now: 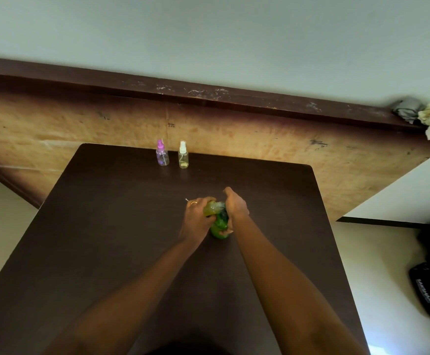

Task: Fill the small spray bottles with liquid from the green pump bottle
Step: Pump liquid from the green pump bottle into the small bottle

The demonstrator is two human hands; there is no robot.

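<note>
Gripping the green bottle (218,228) mid-worktop with the right hand (235,206), curled down over its top. Left hand (197,217) wrapped round a small bottle (210,208) of yellowish liquid, held right against the green one. Way back at the worktop's (106,201) far edge, standing side by side: pink-cap sprayer (162,156) and white-cap sprayer (183,157).

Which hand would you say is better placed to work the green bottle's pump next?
Probably the right. The right hand grips the green pump bottle at its top, while the left hand is busy gripping a small yellowish bottle held against it.
</note>
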